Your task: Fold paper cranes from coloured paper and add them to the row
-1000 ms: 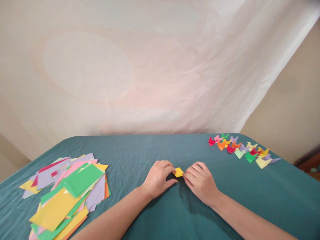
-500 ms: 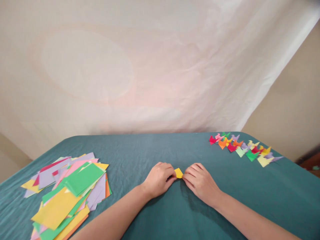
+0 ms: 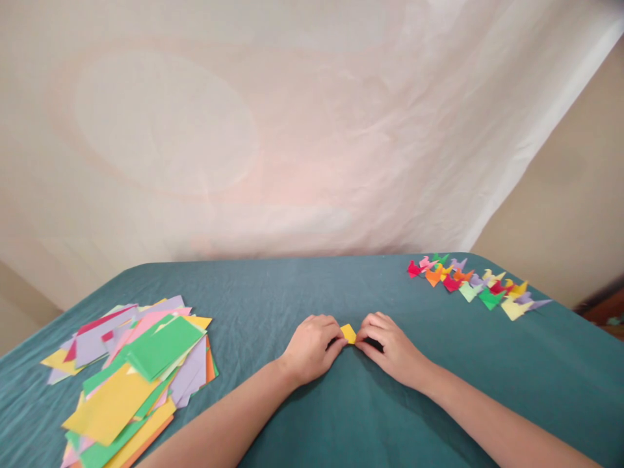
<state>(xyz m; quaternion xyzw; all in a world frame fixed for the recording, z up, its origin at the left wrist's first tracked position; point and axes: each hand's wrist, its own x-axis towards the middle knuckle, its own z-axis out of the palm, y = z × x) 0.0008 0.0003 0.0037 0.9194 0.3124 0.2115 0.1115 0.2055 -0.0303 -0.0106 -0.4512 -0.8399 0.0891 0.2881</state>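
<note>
A small piece of folded yellow paper (image 3: 348, 333) is held between my two hands, close to the middle of the table. My left hand (image 3: 314, 348) pinches its left corner between thumb and fingers. On the other side, my right hand (image 3: 387, 348) grips the right corner, thumb and fingertips closed on it. The fingertips cover both edges of the paper, so its full shape is hidden.
A green cloth covers the table (image 3: 273, 292). To the left lies a loose pile of coloured paper sheets (image 3: 160, 351). Several small folded paper birds (image 3: 490, 296) stand in rows at the far right. Behind the table hangs a pale cloth (image 3: 312, 130).
My right hand has shifted its fingers, opening a gap between thumb and curled fingers while keeping the pinch. The left hand and the yellow paper look nearly the same.
</note>
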